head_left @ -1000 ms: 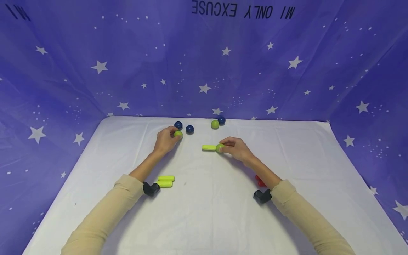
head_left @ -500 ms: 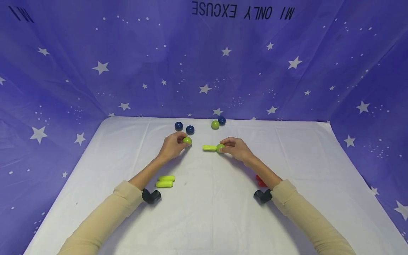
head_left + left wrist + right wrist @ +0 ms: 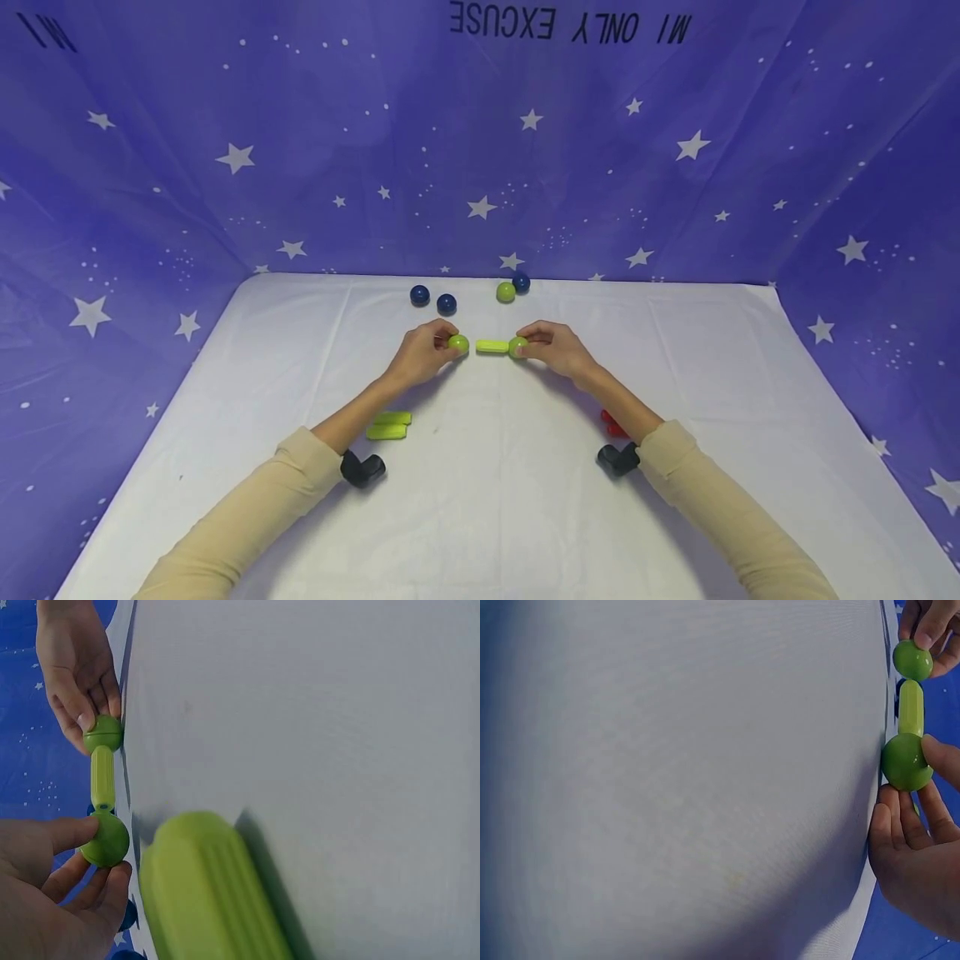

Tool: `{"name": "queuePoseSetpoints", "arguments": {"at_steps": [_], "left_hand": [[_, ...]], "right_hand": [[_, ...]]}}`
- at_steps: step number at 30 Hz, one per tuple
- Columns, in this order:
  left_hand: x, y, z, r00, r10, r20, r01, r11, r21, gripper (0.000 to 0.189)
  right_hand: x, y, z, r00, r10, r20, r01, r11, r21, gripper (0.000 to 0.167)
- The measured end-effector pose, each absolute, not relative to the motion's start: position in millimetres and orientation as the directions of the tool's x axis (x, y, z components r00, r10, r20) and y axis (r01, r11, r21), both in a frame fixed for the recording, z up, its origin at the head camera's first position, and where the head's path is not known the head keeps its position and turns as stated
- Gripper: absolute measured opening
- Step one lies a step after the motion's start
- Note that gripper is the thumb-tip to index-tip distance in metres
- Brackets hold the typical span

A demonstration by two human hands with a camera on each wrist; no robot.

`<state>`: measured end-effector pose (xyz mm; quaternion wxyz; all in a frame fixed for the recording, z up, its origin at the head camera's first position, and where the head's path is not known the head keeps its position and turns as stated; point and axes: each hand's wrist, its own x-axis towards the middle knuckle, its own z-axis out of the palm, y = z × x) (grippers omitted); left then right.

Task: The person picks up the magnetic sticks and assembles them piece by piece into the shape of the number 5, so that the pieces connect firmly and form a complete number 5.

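My left hand (image 3: 423,352) pinches a green ball (image 3: 459,343) between thumb and fingers, just left of a yellow-green rod (image 3: 492,346). The rod's right end is joined to a second green ball (image 3: 517,347), which my right hand (image 3: 558,350) pinches. In the head view a small gap shows between the left ball and the rod's free end. From the left wrist, the rod (image 3: 103,778) lines up between both balls, its holed end close to the left-hand ball (image 3: 106,841). The right wrist view has the right-hand ball (image 3: 907,762) large against thumb and fingertips.
Two dark blue balls (image 3: 446,304) lie beyond my left hand. Farther right at the back, a green ball (image 3: 506,292) sits against a dark blue ball (image 3: 521,283). Two yellow-green rods (image 3: 387,432) lie by my left forearm; red pieces (image 3: 617,430) are partly hidden beneath my right forearm.
My left hand has carried its green ball rightward and toward me, from beside the blue balls to near the rod's free end. The right hand, with its ball and rod, stays put.
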<state>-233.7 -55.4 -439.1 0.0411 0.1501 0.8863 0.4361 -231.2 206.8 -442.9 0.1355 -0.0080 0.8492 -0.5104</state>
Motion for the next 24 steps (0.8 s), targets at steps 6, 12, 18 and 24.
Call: {"name": "queuePoseSetpoints", "arguments": {"at_steps": [6, 12, 18, 24], "left_hand": [[-232.2, -50.1, -439.6, -0.946, 0.318, 0.062, 0.239, 0.555, 0.796, 0.029], [-232.0, -47.7, -441.0, -0.945, 0.323, 0.053, 0.234, 0.553, 0.799, 0.029], [-233.8, -46.0, -442.6, -0.944, 0.325, 0.055, 0.236, 0.547, 0.803, 0.029], [-235.4, -45.4, -443.7, -0.945, 0.322, 0.050, 0.231, 0.552, 0.801, 0.029]], "right_hand": [[-232.6, 207.2, -444.5, -0.963, -0.155, -0.219, 0.122, 0.473, -0.873, 0.034], [-232.5, 206.4, -444.4, -0.962, -0.161, -0.221, 0.120, 0.480, -0.869, 0.034], [-232.3, 207.2, -443.7, -0.963, -0.156, -0.218, 0.118, 0.485, -0.867, 0.034], [-233.1, 207.9, -443.6, -0.963, -0.162, -0.213, 0.109, 0.489, -0.866, 0.034]]}}
